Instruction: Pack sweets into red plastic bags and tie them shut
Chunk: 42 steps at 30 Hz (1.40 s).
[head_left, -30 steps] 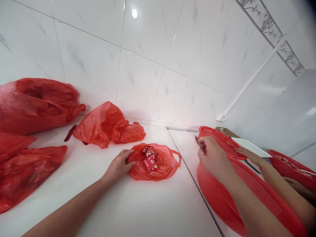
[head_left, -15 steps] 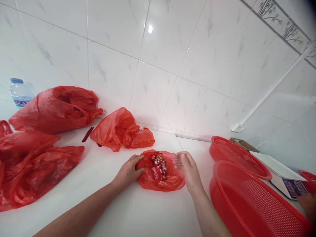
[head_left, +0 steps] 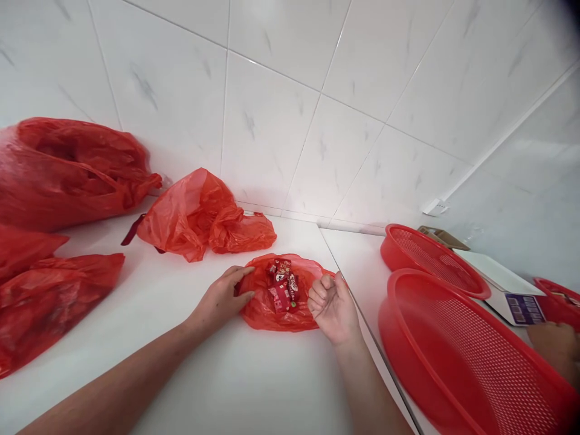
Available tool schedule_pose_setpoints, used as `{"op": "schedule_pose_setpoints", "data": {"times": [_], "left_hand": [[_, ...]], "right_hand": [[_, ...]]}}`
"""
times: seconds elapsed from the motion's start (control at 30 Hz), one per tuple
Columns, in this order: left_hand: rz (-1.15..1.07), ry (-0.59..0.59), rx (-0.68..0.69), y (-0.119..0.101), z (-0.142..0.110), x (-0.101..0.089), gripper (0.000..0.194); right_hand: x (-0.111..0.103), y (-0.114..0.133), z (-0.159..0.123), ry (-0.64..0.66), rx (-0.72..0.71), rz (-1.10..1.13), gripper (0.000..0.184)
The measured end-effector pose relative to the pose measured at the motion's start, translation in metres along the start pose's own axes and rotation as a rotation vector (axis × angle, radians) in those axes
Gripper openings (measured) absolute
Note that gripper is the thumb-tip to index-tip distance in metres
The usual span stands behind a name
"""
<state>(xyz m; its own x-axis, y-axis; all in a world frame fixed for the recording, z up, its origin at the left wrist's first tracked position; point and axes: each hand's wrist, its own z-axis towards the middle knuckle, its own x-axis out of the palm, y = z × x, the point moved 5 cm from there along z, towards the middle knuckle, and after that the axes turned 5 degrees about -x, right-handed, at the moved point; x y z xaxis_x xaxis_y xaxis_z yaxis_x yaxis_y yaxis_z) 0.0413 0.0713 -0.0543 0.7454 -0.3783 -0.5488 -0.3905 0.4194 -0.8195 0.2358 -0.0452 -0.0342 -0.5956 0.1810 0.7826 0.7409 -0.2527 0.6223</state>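
Observation:
A small open red plastic bag lies on the white counter with several red wrapped candies inside. My left hand pinches the bag's left edge, thumb and fingers closed on the plastic. My right hand rests at the bag's right edge, palm up, fingers curled into a loose fist; whether it grips the bag's handle is unclear.
Several stuffed red bags lie at the left and behind. Two red perforated baskets stand at right, with a white scale behind. Another person's hand shows at the right edge.
My right hand came from the baskets back to the bag and turned palm up with fingers curled. My left hand stayed on the bag's edge. The other person's arm drew back to the right.

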Motion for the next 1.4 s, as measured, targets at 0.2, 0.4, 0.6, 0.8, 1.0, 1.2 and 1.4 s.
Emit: {"op": "schedule_pose_setpoints", "data": {"times": [0.2, 0.4, 0.6, 0.8, 1.0, 1.2, 1.4], "left_hand": [[0.049, -0.006, -0.007, -0.001, 0.0002, -0.0007, 0.047], [0.028, 0.001, -0.03, -0.0006, 0.0007, -0.0008, 0.048], [0.02, 0.027, -0.037, -0.0019, 0.0002, -0.0001, 0.047], [0.026, 0.011, -0.03, -0.0025, -0.0003, -0.0004, 0.049], [0.004, 0.019, -0.042, -0.0015, -0.0003, 0.001, 0.048], [0.003, 0.019, -0.028, -0.0034, -0.0004, 0.0, 0.048], [0.021, 0.031, -0.03, -0.002, 0.0002, 0.0002, 0.046]], "right_hand": [[0.0023, 0.0003, -0.0037, -0.007, 0.018, 0.028, 0.041], [0.0014, -0.0006, -0.0037, 0.014, 0.028, 0.055, 0.041], [0.0006, -0.0007, -0.0048, 0.026, 0.036, 0.064, 0.041], [0.0017, -0.001, -0.0064, 0.029, 0.053, 0.074, 0.043], [0.0014, -0.0013, -0.0057, 0.043, 0.059, 0.086, 0.044], [0.0006, -0.0011, -0.0044, 0.043, 0.06, 0.079, 0.043], [0.0012, -0.0007, -0.006, 0.029, 0.05, 0.046, 0.043]]}}
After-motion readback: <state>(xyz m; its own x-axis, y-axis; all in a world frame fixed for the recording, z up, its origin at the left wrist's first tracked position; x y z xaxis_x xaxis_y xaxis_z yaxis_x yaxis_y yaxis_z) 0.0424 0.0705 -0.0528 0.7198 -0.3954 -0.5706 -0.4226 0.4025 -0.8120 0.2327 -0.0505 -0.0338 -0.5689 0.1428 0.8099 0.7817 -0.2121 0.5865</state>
